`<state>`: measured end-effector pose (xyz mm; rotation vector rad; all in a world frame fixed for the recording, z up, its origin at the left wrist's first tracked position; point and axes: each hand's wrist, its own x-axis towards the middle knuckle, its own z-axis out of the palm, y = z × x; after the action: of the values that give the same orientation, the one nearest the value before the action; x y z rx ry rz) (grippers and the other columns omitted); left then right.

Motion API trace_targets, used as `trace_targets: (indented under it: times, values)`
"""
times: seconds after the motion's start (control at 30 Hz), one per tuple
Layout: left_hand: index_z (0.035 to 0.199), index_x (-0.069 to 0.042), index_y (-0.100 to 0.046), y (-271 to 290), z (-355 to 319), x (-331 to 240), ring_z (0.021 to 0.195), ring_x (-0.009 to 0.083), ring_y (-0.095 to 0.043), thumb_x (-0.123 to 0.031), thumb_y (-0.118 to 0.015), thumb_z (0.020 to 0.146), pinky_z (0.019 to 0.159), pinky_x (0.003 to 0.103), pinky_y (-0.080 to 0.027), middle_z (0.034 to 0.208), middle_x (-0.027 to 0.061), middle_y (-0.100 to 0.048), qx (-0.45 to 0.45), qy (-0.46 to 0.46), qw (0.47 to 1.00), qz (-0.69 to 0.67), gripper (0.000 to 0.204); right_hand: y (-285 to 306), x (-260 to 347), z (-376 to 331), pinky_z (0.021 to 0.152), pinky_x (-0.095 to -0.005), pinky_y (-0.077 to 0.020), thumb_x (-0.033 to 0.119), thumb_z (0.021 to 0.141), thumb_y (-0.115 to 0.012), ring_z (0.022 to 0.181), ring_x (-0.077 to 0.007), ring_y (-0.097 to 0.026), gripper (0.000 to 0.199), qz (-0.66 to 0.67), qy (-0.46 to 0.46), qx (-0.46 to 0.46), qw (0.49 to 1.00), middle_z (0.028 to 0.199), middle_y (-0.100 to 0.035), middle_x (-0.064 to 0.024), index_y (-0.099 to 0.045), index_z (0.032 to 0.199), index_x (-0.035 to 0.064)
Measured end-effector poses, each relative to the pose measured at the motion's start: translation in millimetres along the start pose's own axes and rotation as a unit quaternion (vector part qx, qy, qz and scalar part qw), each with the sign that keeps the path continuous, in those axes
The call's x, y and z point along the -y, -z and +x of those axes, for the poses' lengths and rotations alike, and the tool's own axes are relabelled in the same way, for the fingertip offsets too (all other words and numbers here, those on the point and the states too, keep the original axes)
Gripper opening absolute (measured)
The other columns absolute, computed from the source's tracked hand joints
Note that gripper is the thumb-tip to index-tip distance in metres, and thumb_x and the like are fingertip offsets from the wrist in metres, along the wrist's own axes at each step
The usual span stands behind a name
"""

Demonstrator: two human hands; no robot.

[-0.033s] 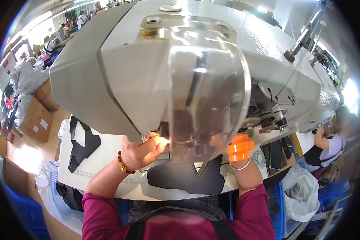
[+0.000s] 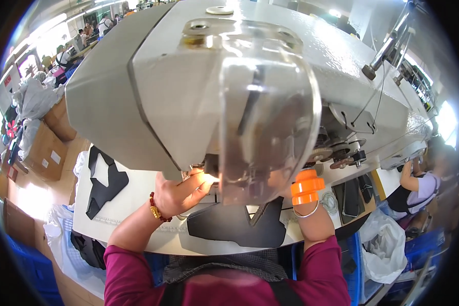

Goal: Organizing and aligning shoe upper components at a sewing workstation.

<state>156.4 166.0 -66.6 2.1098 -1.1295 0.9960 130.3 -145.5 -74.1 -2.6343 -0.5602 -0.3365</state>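
A large pale grey sewing machine (image 2: pixel 178 97) fills the upper middle, with a clear plastic guard (image 2: pixel 275 117) at its front. Beneath its left end, by the lit needle area, my left hand (image 2: pixel 178 196) has thumb and fingers pressed together; what is between them I cannot make out. My right hand (image 2: pixel 279 182) reaches in behind the guard, its fingers blurred and mostly hidden. An orange ribbed plastic piece (image 2: pixel 307 187) covers part of that hand near the wrist. A black flat cut panel (image 2: pixel 234 227) lies on the white table (image 2: pixel 137 191) between my forearms.
Another black cut piece (image 2: pixel 107 182) rests on the table's left. A coil of cord (image 2: pixel 329 202) and dark flat items (image 2: pixel 351 198) lie right. Cardboard boxes (image 2: pixel 46 150), white bags (image 2: pixel 385 245) and blue crates (image 2: pixel 33 270) surround the table. A co-worker (image 2: pixel 418 191) sits at the right.
The machine sits very slightly further right in the picture. Both hands and the black panel keep their places.
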Motion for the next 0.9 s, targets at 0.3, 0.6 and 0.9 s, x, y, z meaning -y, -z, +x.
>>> trace_targets:
  times: [0.3, 0.6, 0.9]
  values:
    - [0.097, -0.006, -0.072, 34.7, 38.7, -1.4, 0.083, 0.0264, -0.069, -0.026, -0.087, 0.073, 0.072, 0.038, -0.054, 0.093, 0.0075, -0.073, 0.118, 0.134, 0.980, -0.084, 0.035, 12.8, -0.1, -0.5, 0.092, -0.0456, -0.0487, 0.038, 0.077, -0.081, 0.101, -0.0397, -0.063, 0.059, -0.006, 0.051, 0.008, 0.999, 0.111, -0.066, -0.0215, -0.064, 0.120, 0.0018]
    - [0.108, -0.004, -0.068, 48.3, 57.4, 24.7, 0.087, 0.0303, -0.067, -0.032, -0.081, 0.082, 0.080, 0.040, -0.054, 0.098, 0.0149, -0.069, 0.208, 0.095, 0.968, -0.101, 0.040, 8.0, 18.4, 2.4, 0.084, -0.0397, -0.0524, 0.013, 0.083, -0.081, 0.092, -0.0261, -0.068, 0.024, 0.038, -0.015, -0.133, 0.990, 0.098, -0.073, -0.0124, -0.072, 0.101, -0.0009]
    - [0.129, -0.006, -0.065, 166.2, -39.2, 105.6, 0.125, 0.0288, -0.060, -0.008, -0.079, 0.080, 0.105, 0.036, -0.047, 0.139, 0.0126, -0.061, -0.080, 0.265, 0.961, 0.029, 0.050, 42.2, 63.5, -40.1, 0.111, -0.0444, -0.0357, 0.036, 0.085, -0.077, 0.128, -0.0382, -0.047, 0.062, -0.004, -0.036, -0.122, 0.992, 0.140, -0.049, -0.0194, -0.056, 0.132, 0.0018]
